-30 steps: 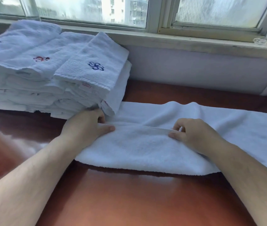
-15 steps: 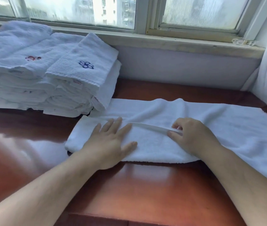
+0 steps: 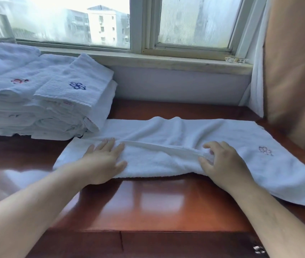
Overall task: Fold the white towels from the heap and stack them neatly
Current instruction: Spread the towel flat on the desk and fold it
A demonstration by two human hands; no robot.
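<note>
Spread flat after being bunched near the pile a second ago, the person's left hand (image 3: 103, 161) now presses palm-down on the left part of a long white terry towel (image 3: 166, 131), its fingers (image 3: 109, 144) straight, fanned wide and holding nothing. The right hand (image 3: 222, 161) has stayed at the towel's middle, its thumb and fingers curled round the raised hem (image 3: 159, 147) of the folded-over near layer, pinching it. That hem runs as a ridge between the two hands.

The towel lies lengthways across a glossy red-brown wooden bench (image 3: 157, 202), folded along its length. Its right end drapes towards the near right edge and carries a faint embroidered motif (image 3: 265, 150). Its left end touches a stack of folded white towels (image 3: 45, 108) at the bench's far left, the top ones marked with a blue motif (image 3: 77, 85) and a red one (image 3: 19, 81).

Behind runs a pale window sill (image 3: 166, 62) under a streaked window (image 3: 194, 21), with a tan curtain (image 3: 293, 62) at right.
</note>
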